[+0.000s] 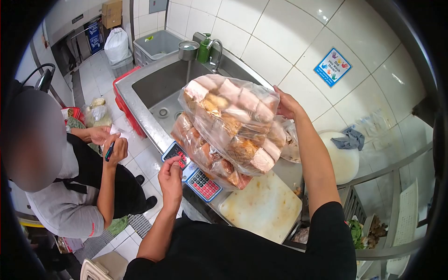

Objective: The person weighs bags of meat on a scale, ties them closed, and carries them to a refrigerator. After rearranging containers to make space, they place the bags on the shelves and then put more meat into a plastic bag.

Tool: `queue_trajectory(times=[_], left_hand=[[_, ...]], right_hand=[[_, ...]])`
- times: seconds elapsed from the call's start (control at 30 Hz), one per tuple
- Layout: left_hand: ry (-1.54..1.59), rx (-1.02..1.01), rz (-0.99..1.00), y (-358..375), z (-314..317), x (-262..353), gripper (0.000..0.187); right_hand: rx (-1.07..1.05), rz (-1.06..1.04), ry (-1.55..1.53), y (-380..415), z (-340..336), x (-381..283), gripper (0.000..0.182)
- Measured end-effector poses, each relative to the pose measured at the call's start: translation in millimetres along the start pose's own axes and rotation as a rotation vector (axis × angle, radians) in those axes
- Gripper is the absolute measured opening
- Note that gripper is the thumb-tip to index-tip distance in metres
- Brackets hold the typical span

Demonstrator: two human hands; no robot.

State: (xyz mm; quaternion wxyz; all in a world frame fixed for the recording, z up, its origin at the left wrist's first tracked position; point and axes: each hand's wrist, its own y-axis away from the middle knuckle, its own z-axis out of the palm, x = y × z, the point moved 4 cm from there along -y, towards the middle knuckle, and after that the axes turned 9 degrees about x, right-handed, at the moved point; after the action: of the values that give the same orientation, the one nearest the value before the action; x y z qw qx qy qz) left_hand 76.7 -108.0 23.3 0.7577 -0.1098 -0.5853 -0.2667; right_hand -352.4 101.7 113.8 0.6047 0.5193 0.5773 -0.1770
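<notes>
Clear plastic bags of browned meat chunks [233, 121] are piled over a digital scale, whose keypad and red display [203, 185] face me. My right hand [287, 103] is at the far right edge of the upper bag, fingers partly hidden behind it, so its grip is unclear. My left hand [171, 175] is raised beside the display, fingers curled together; whether anything small is in them is hidden. A stained cutting board [261, 205] lies just below the bags.
A co-worker [70, 163] stands at the left, holding a pen [109, 151] and paper. Beyond the bags is a steel sink [158, 88] with a faucet [217, 53]. A round white board [343, 158] leans at the right wall.
</notes>
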Motion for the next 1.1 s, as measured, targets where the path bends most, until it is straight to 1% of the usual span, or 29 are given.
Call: queue_trajectory(times=[0.03, 0.1, 0.17, 0.23, 0.3, 0.37, 0.4, 0.43, 0.5, 0.53, 0.57, 0.63, 0.67, 0.73, 0.77, 0.83, 0.87, 0.93, 1.0, 1.03, 1.1], left_hand=[[-0.001, -0.002, 0.003, 5.3, 2.5, 11.8, 0.020], [0.053, -0.078, 0.179, 18.3, 7.9, 38.6, 0.020], [0.048, -0.092, 0.199, 30.5, 9.3, 50.6, 0.020], [0.041, -0.142, 0.266, 38.5, 10.6, 52.6, 0.020], [0.054, -0.166, 0.234, 43.5, 12.8, 49.1, 0.019], [0.083, -0.187, 0.157, 45.0, 18.8, 41.4, 0.017], [0.087, -0.231, 0.122, 41.5, 23.0, 40.6, 0.021], [0.088, -0.234, 0.122, 38.9, 28.2, 41.8, 0.021], [0.106, -0.194, 0.124, 29.0, 43.6, 49.7, 0.034], [0.089, -0.246, 0.104, 20.2, 47.3, 45.0, 0.053], [0.090, -0.247, 0.105, 16.7, 54.5, 47.4, 0.053], [0.220, -0.177, 0.085, 10.2, 72.4, 59.8, 0.064], [0.222, -0.178, 0.088, 4.2, 76.5, 61.3, 0.064], [0.252, -0.161, 0.006, -7.4, 83.4, 57.2, 0.074], [0.251, -0.163, 0.008, -10.8, 86.4, 56.9, 0.074], [0.371, -0.168, -0.138, -14.6, 92.7, 51.7, 0.080], [0.370, -0.172, -0.138, -16.2, 94.5, 53.1, 0.080], [0.372, -0.177, -0.234, -18.5, 97.3, 52.5, 0.082], [0.396, -0.191, -0.271, -22.8, 101.4, 46.8, 0.082], [0.422, -0.198, -0.307, -24.3, 103.1, 44.6, 0.083], [0.427, -0.182, -0.310, -25.8, 107.0, 45.3, 0.083]], right_hand=[[0.000, -0.002, -0.003, 3.4, 5.4, -5.0, 0.061], [0.085, -0.080, -0.006, 7.9, 10.4, -13.7, 0.059], [0.102, -0.076, 0.010, 4.4, 10.0, -15.7, 0.059], [0.124, -0.074, 0.028, 1.4, 6.8, -16.4, 0.059], [0.111, -0.069, 0.042, -0.7, 6.2, -16.0, 0.059], [0.086, -0.045, 0.043, -2.8, 6.9, -14.8, 0.061], [0.062, -0.022, 0.044, -1.3, 8.3, -14.9, 0.063], [0.065, -0.023, 0.044, 0.2, 8.9, -16.0, 0.063], [-0.075, -0.029, 0.108, 3.1, 17.8, -15.6, 0.057], [-0.074, -0.029, 0.108, 3.8, 20.3, -14.8, 0.057], [-0.096, -0.026, 0.067, 4.8, 23.7, -14.1, 0.054], [-0.116, -0.027, 0.028, 3.5, 27.6, -13.7, 0.051], [-0.133, -0.009, 0.022, 2.0, 29.8, -12.4, 0.048], [-0.150, 0.004, 0.016, -5.3, 29.7, -10.9, 0.045], [-0.180, 0.003, -0.004, -8.7, 29.9, -9.9, 0.043], [-0.207, 0.003, -0.028, -5.2, 31.5, -12.0, 0.041], [-0.211, 0.003, -0.018, -3.4, 31.3, -13.1, 0.039], [-0.212, 0.002, -0.011, -1.7, 32.5, -12.7, 0.037], [-0.237, 0.024, -0.110, -4.6, 33.9, -10.3, 0.035], [-0.237, 0.021, -0.111, -8.1, 34.6, -10.0, 0.035], [-0.244, 0.079, -0.107, -17.5, 37.3, -5.1, 0.033]])
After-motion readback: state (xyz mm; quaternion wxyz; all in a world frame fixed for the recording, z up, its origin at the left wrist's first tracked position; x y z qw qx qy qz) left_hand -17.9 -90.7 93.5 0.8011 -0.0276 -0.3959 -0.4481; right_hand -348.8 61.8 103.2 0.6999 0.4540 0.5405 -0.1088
